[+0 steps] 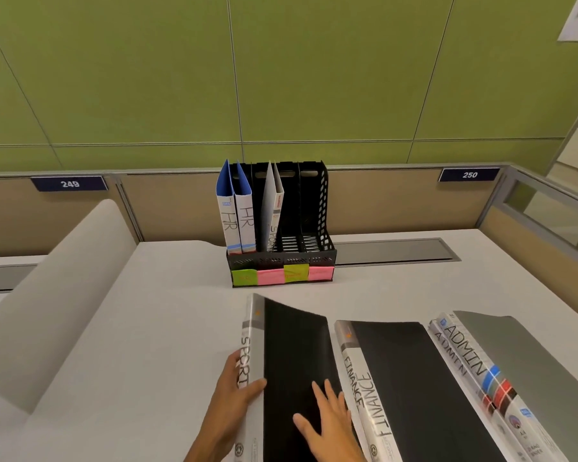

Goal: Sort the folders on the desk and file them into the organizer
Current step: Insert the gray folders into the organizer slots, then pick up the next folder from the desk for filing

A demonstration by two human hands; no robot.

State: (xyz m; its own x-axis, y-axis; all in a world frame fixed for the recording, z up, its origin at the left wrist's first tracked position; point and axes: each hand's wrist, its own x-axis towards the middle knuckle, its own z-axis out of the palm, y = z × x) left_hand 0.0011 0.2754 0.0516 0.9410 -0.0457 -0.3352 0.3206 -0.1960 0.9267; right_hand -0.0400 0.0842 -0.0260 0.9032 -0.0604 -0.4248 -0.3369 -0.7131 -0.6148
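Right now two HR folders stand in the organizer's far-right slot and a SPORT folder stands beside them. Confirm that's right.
Not quite. The head view shows the two HR folders standing in the far-left slot of the organizer, not the far-right, which holds nothing. The rest holds: a SPORT folder stands in the slot beside them.

Even, bright overhead light, shadows soft. Wide-angle bends the partition rail (347,168) and wall panel seams near edges. Mild softness overall; sticky notes (282,274) unreadable.
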